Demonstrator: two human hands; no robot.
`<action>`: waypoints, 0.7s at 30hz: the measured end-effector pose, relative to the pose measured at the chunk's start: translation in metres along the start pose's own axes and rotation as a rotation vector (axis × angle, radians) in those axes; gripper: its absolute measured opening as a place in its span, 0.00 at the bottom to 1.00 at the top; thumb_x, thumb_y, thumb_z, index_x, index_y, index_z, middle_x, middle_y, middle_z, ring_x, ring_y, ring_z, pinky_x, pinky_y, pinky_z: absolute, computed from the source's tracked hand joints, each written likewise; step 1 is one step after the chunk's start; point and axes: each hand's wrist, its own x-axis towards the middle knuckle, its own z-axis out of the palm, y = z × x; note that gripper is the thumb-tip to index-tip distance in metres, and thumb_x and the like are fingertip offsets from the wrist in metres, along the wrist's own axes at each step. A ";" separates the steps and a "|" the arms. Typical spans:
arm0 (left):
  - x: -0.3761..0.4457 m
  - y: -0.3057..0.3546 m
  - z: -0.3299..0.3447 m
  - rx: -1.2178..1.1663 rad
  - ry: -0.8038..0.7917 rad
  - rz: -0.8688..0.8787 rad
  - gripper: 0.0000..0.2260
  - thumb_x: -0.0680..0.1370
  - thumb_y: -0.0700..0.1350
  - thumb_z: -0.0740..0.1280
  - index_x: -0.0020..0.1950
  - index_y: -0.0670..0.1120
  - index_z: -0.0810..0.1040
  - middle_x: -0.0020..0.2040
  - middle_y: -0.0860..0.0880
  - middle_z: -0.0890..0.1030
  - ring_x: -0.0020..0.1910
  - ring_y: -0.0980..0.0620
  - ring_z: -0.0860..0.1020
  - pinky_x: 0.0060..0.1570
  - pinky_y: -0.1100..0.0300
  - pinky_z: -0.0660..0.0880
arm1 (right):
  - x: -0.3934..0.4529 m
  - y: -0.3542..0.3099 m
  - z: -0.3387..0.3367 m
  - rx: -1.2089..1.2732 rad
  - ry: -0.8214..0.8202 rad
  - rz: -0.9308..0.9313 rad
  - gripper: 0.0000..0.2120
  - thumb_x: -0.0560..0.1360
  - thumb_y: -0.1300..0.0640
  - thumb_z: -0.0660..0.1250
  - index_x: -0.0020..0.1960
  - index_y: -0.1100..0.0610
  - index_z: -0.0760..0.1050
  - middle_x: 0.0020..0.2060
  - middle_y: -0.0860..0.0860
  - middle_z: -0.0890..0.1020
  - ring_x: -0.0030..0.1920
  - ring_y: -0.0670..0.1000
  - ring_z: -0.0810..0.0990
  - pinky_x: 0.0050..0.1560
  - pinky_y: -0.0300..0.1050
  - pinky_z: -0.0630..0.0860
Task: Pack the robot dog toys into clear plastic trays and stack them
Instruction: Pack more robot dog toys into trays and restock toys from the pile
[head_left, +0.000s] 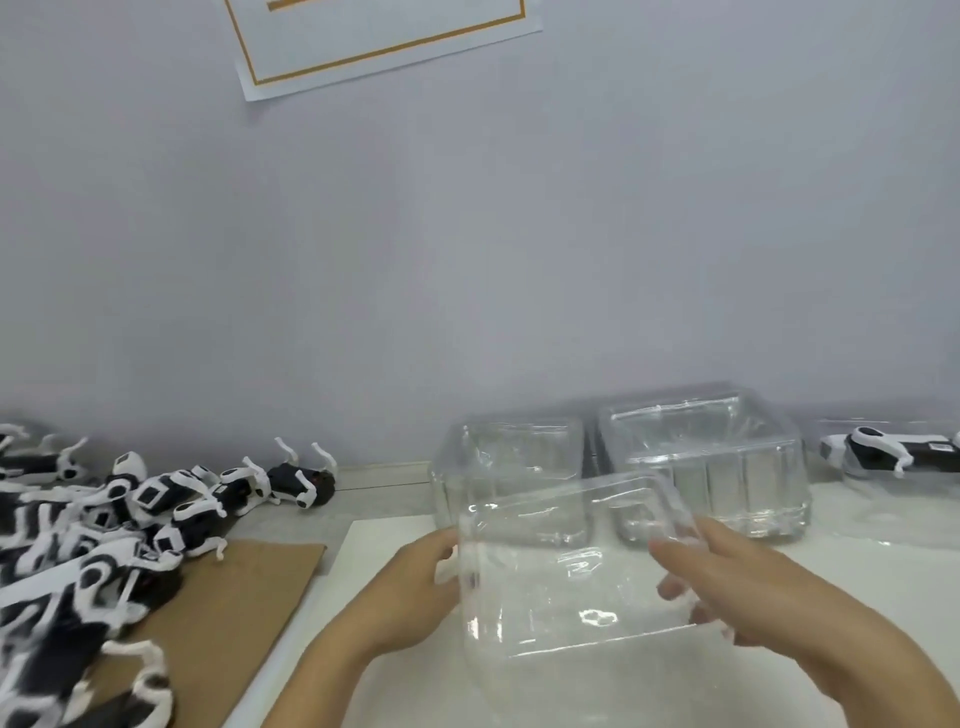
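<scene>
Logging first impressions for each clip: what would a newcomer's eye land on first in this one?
Front and centre, a clear plastic tray held up between the left hand and right hand, fingers curled round its sides. Next, the heap of black-and-white robot dog toys at the left, partly on a sheet of brown cardboard. Behind the held tray, empty clear trays stand against the wall, with one packed dog at far right.

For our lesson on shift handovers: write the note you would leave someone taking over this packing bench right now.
Left hand and right hand both grip one empty clear tray above the white mat.
Loose robot dog toys are piled at the left, partly on cardboard.
Empty tray stacks stand by the wall.
Done: one packed dog lies at the far right.
Left: fill the held tray, pack the pile, stack.
</scene>
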 end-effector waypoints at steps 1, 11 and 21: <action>-0.007 -0.007 -0.008 0.050 0.022 -0.046 0.13 0.82 0.49 0.64 0.64 0.65 0.74 0.64 0.63 0.75 0.65 0.61 0.73 0.66 0.61 0.71 | 0.003 0.001 0.004 -0.036 -0.017 0.009 0.08 0.77 0.40 0.62 0.53 0.41 0.72 0.47 0.46 0.83 0.45 0.46 0.83 0.41 0.41 0.73; -0.076 -0.022 -0.139 0.448 0.094 -0.397 0.12 0.80 0.58 0.65 0.62 0.57 0.74 0.57 0.58 0.77 0.54 0.57 0.77 0.46 0.64 0.71 | 0.018 0.004 0.039 -0.212 -0.015 -0.020 0.33 0.80 0.39 0.57 0.78 0.57 0.57 0.74 0.53 0.66 0.69 0.56 0.70 0.68 0.51 0.69; -0.082 -0.065 -0.145 0.843 -0.438 -0.712 0.29 0.76 0.56 0.72 0.75 0.50 0.68 0.72 0.50 0.71 0.65 0.48 0.73 0.58 0.57 0.74 | 0.018 -0.006 0.044 -0.266 0.128 -0.065 0.36 0.78 0.39 0.61 0.76 0.63 0.62 0.70 0.59 0.71 0.68 0.60 0.71 0.61 0.50 0.68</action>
